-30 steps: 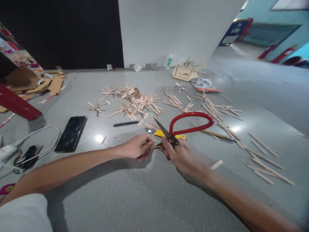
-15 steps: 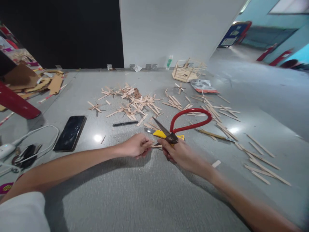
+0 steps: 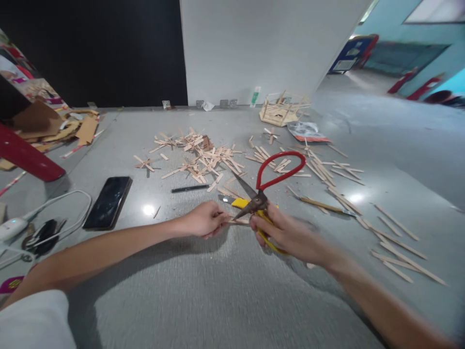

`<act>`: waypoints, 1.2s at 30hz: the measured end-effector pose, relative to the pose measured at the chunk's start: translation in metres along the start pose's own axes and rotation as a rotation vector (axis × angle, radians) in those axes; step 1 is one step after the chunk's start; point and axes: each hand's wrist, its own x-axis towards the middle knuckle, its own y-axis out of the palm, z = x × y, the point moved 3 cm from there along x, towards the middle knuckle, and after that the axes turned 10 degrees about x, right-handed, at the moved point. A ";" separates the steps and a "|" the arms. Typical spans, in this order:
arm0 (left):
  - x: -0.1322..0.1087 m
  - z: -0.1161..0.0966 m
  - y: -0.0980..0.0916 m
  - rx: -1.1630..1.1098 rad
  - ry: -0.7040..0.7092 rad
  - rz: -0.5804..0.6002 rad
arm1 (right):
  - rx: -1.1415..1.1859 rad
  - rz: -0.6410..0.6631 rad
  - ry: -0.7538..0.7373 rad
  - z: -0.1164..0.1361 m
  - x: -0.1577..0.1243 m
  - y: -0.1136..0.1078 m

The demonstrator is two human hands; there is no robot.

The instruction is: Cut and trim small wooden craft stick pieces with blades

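Note:
My left hand (image 3: 209,220) is closed, pinching a thin wooden stick (image 3: 240,221) that points to the right. My right hand (image 3: 279,225) grips a pair of scissors (image 3: 258,199) by a yellow handle loop. The other loop, red, stands up away from my fingers. Its dark blades are spread, and the lower blade's tip lies over the stick near my left fingers. Just behind the blades a yellow utility knife (image 3: 238,202) rests on the floor, partly covered by the scissors.
A pile of short wooden sticks (image 3: 203,152) lies ahead, with longer sticks (image 3: 403,264) at right. A black pen (image 3: 189,188), a phone (image 3: 108,202) and white cable (image 3: 47,198) lie to the left. Farther back are a stick-built frame (image 3: 281,111) and a plastic packet (image 3: 308,132).
The scissors have turned in my right hand, bringing the lower blade and yellow handle into clear view. The right hand has shifted slightly right; the left still pinches the stick.

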 end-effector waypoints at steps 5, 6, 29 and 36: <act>-0.004 -0.001 -0.009 0.070 -0.015 -0.010 | -0.144 -0.116 -0.065 -0.003 0.002 -0.003; -0.004 0.000 -0.010 0.070 -0.009 -0.007 | -0.198 -0.132 -0.084 -0.004 0.002 -0.005; -0.004 0.003 -0.011 0.045 -0.011 0.001 | -1.295 -0.662 -0.673 0.009 -0.037 -0.003; -0.003 0.005 -0.012 0.067 -0.017 0.004 | -1.402 -0.719 -0.626 0.010 -0.030 -0.009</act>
